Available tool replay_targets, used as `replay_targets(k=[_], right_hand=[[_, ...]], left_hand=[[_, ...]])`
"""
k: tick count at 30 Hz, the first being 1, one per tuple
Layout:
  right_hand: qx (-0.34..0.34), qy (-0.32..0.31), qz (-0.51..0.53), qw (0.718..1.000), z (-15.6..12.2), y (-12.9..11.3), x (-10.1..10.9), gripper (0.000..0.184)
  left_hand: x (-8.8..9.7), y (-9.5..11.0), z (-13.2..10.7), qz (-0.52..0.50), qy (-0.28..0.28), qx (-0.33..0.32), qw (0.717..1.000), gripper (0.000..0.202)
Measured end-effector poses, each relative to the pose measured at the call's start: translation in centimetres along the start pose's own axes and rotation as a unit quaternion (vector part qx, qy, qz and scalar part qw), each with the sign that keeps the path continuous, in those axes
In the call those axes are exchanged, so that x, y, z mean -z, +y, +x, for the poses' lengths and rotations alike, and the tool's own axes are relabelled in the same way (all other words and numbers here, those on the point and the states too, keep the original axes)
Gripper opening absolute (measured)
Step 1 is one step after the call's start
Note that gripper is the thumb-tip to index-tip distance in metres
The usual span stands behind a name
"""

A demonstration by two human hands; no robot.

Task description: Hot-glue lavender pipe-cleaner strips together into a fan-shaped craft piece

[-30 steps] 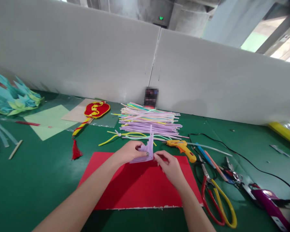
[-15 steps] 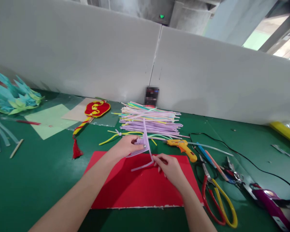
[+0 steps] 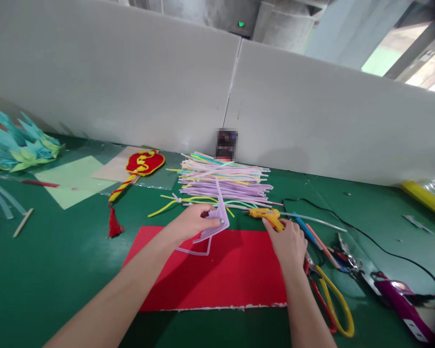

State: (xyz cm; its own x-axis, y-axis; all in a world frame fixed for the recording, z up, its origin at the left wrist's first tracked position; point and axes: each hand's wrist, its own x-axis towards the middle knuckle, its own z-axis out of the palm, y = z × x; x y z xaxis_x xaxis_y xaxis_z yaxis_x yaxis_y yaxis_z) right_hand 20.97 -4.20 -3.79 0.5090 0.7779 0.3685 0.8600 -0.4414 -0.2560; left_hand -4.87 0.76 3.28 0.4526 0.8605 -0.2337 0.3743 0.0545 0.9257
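Observation:
My left hand [image 3: 199,222] pinches a lilac bent pipe-cleaner piece [image 3: 223,212], several strips side by side, above a red board [image 3: 217,280]. Below it, a lilac pipe cleaner with a sharp bend [image 3: 195,252] extends over the board. My right hand [image 3: 288,241] is closed round the handle of a yellow hot glue gun [image 3: 266,212], whose nozzle points left. The gun lies at the board's far right corner. Behind both hands is a pile of pastel pipe cleaners [image 3: 224,181]. Scissors with red and yellow handles [image 3: 339,302] lie partly behind my right wrist.
A red and yellow fan-shaped ornament with a tassel [image 3: 145,163] lies left of the pile. Green paper [image 3: 70,176] and teal paper leaves [image 3: 21,140] are further left. At right are pliers [image 3: 351,258], a purple tool [image 3: 402,299] and a black cable [image 3: 380,251]. A white partition [image 3: 112,72] stands behind.
My right hand has let go of the lilac pipe cleaner and moved right onto the glue gun handle. The bent lilac strip has swung left under my left hand.

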Motion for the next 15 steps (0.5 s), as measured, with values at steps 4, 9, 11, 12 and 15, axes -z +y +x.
replay_targets(k=[4,9,11,12,15], right_hand=[[-0.002,-0.067,-0.063,0.996,-0.1,-0.4,-0.4,0.048],[-0.025,-0.072,-0.016,0.997,0.1,-0.5,0.2,0.038],[-0.040,-0.046,0.025,0.998,0.1,-0.7,0.9,0.038],[-0.048,-0.029,0.046,0.997,0.1,-0.9,1.2,0.040],[-0.061,0.016,0.113,0.992,-0.1,-1.6,2.1,0.047]], left_hand=[[-0.1,0.4,-0.2,-0.035,-0.002,-0.007,0.999,0.031],[0.0,0.0,0.1,-0.034,0.017,0.011,0.999,0.029],[0.0,-0.3,0.3,-0.044,0.034,0.018,0.998,0.029],[0.1,-0.4,0.3,-0.054,0.044,0.018,0.997,0.028],[0.0,-0.5,0.4,-0.101,0.074,0.019,0.992,0.026]])
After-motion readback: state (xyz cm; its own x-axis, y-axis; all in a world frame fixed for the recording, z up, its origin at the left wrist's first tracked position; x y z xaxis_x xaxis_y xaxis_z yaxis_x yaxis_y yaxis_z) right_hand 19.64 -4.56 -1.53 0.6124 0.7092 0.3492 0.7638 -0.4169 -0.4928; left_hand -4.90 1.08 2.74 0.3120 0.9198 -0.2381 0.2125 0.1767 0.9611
